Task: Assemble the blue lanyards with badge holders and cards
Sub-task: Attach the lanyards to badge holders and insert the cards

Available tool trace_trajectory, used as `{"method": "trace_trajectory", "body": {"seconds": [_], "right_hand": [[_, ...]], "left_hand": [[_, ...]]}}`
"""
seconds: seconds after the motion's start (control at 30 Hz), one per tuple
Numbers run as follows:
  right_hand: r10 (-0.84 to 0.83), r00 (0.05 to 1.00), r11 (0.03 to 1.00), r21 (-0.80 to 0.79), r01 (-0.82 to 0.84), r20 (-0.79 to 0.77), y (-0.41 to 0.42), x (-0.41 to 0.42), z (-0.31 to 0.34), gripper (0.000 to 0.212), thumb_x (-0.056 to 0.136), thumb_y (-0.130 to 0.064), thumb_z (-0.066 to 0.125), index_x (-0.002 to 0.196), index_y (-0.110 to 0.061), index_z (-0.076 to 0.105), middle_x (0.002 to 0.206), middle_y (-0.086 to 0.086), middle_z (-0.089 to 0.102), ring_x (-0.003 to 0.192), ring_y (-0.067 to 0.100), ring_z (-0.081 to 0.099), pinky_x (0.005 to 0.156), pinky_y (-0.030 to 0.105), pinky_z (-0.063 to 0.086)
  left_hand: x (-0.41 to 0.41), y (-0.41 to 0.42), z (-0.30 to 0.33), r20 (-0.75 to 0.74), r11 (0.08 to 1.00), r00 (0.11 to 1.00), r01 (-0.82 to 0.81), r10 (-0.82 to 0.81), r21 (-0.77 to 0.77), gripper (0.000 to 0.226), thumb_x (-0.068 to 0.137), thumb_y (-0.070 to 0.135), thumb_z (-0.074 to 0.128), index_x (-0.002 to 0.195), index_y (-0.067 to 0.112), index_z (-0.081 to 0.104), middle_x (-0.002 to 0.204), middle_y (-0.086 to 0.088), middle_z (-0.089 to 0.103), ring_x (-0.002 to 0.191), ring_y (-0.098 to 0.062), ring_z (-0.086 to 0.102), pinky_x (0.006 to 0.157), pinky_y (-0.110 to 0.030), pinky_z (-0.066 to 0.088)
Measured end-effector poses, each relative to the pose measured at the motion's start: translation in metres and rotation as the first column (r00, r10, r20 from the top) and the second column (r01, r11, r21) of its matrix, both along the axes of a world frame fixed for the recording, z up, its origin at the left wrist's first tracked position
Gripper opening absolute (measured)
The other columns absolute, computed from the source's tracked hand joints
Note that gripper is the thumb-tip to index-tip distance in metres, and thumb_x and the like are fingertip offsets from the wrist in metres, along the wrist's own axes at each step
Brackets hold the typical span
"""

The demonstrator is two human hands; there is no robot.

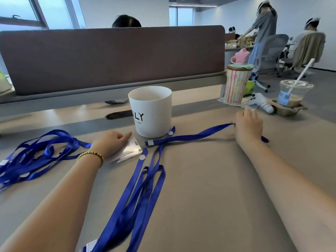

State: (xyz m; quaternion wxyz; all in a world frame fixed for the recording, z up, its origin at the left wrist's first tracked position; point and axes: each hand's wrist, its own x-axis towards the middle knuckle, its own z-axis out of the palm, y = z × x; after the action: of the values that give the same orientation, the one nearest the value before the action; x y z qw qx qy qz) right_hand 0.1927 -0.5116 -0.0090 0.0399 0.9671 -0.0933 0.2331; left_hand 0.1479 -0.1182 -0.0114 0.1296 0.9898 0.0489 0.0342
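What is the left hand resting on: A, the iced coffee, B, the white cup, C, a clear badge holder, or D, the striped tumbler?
C: the left hand rests on a clear badge holder lying flat on the desk, just in front of the white cup.

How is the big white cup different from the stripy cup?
The white cup is plain white with black letters; the stripy cup has coloured stripes. The white cup is open on top; the stripy cup wears a lid with a pink top. The white cup stands mid-table near the left hand; the stripy cup stands farther back on the right. Both stand upright.
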Motion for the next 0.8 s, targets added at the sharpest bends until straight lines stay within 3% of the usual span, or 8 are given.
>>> {"method": "trace_trajectory", "body": {"seconds": [0.07, 0.17, 0.33, 0.43, 0.57, 0.63, 0.7, 0.8], "right_hand": [[-0.08, 0.997, 0.995, 0.05, 0.081, -0.018, -0.004, 0.001, 0.002, 0.03, 0.09, -0.014, 0.055, 0.118, -0.004, 0.051, 0.121, 0.018, 0.048, 0.111, 0.035, 0.046, 0.082, 0.039, 0.043], [-0.131, 0.975, 0.984, 0.094, 0.149, -0.18, -0.002, -0.001, -0.001, 0.044, 0.09, -0.028, 0.058, 0.125, -0.005, 0.045, 0.125, 0.018, 0.046, 0.111, 0.032, 0.049, 0.08, 0.036, 0.045], [-0.063, 0.975, 0.958, 0.261, 0.119, -0.212, 0.0, -0.01, -0.006, 0.034, 0.091, -0.002, 0.049, 0.125, -0.002, 0.045, 0.127, 0.02, 0.042, 0.116, 0.036, 0.047, 0.086, 0.042, 0.045], [-0.095, 0.971, 0.966, 0.214, 0.142, -0.218, 0.006, -0.02, -0.008, 0.04, 0.09, -0.006, 0.052, 0.129, -0.003, 0.043, 0.132, 0.018, 0.038, 0.122, 0.033, 0.04, 0.096, 0.04, 0.041], [-0.08, 0.979, 0.977, 0.179, 0.115, -0.189, 0.028, -0.031, -0.01, 0.043, 0.089, -0.011, 0.052, 0.131, -0.006, 0.043, 0.135, 0.015, 0.037, 0.125, 0.031, 0.035, 0.102, 0.041, 0.035], [0.016, 0.98, 0.956, 0.291, 0.043, -0.197, 0.047, -0.035, -0.011, 0.034, 0.094, -0.018, 0.045, 0.126, -0.007, 0.048, 0.131, 0.014, 0.042, 0.123, 0.032, 0.038, 0.099, 0.044, 0.037], [0.115, 0.963, 0.925, 0.379, -0.014, -0.244, 0.064, -0.036, -0.015, 0.043, 0.099, -0.034, 0.028, 0.128, -0.01, 0.049, 0.134, 0.014, 0.044, 0.125, 0.033, 0.038, 0.101, 0.046, 0.034], [0.104, 0.924, 0.948, 0.317, 0.019, -0.368, 0.073, -0.034, -0.024, 0.057, 0.099, -0.044, 0.014, 0.145, -0.015, 0.031, 0.153, 0.01, 0.025, 0.142, 0.03, 0.019, 0.111, 0.049, 0.02]], "left_hand": [[0.0, -0.008, -0.005, 0.014, 0.999, 0.999, 0.038, -0.039, 0.037, 0.055, 0.093, 0.056, 0.027, 0.074, 0.015, 0.059, 0.071, -0.006, 0.063, 0.07, -0.022, 0.059, 0.069, -0.033, 0.046], [0.004, -0.022, -0.008, 0.034, 0.993, 0.997, 0.067, -0.071, 0.094, 0.04, 0.095, 0.048, 0.031, 0.085, 0.016, 0.053, 0.08, -0.005, 0.06, 0.074, -0.021, 0.056, 0.069, -0.031, 0.044], [0.006, -0.033, -0.004, 0.164, 0.994, 0.984, 0.048, -0.064, 0.098, 0.031, 0.097, 0.033, 0.037, 0.112, 0.013, 0.055, 0.116, -0.013, 0.055, 0.108, -0.028, 0.05, 0.093, -0.038, 0.042], [0.001, -0.05, -0.001, 0.041, 0.996, 0.995, 0.088, -0.088, 0.0, 0.038, 0.098, 0.028, 0.034, 0.13, 0.012, 0.046, 0.132, -0.016, 0.048, 0.121, -0.029, 0.045, 0.101, -0.038, 0.037], [0.002, -0.058, -0.014, -0.128, 0.989, 0.986, 0.121, -0.11, 0.086, 0.044, 0.099, 0.034, 0.028, 0.136, 0.014, 0.039, 0.137, -0.015, 0.045, 0.129, -0.031, 0.037, 0.109, -0.044, 0.029], [0.003, -0.056, -0.019, -0.132, 0.989, 0.987, 0.103, -0.089, 0.103, 0.045, 0.098, 0.036, 0.027, 0.136, 0.015, 0.038, 0.138, -0.014, 0.044, 0.129, -0.031, 0.037, 0.109, -0.048, 0.03], [0.001, -0.057, -0.02, -0.129, 0.988, 0.988, 0.099, -0.084, 0.117, 0.044, 0.097, 0.037, 0.027, 0.134, 0.016, 0.039, 0.134, -0.014, 0.046, 0.127, -0.031, 0.038, 0.107, -0.049, 0.032], [-0.002, -0.056, -0.021, -0.113, 0.99, 0.991, 0.083, -0.07, 0.118, 0.042, 0.097, 0.038, 0.026, 0.13, 0.018, 0.042, 0.129, -0.014, 0.049, 0.124, -0.031, 0.04, 0.106, -0.049, 0.033]]}}
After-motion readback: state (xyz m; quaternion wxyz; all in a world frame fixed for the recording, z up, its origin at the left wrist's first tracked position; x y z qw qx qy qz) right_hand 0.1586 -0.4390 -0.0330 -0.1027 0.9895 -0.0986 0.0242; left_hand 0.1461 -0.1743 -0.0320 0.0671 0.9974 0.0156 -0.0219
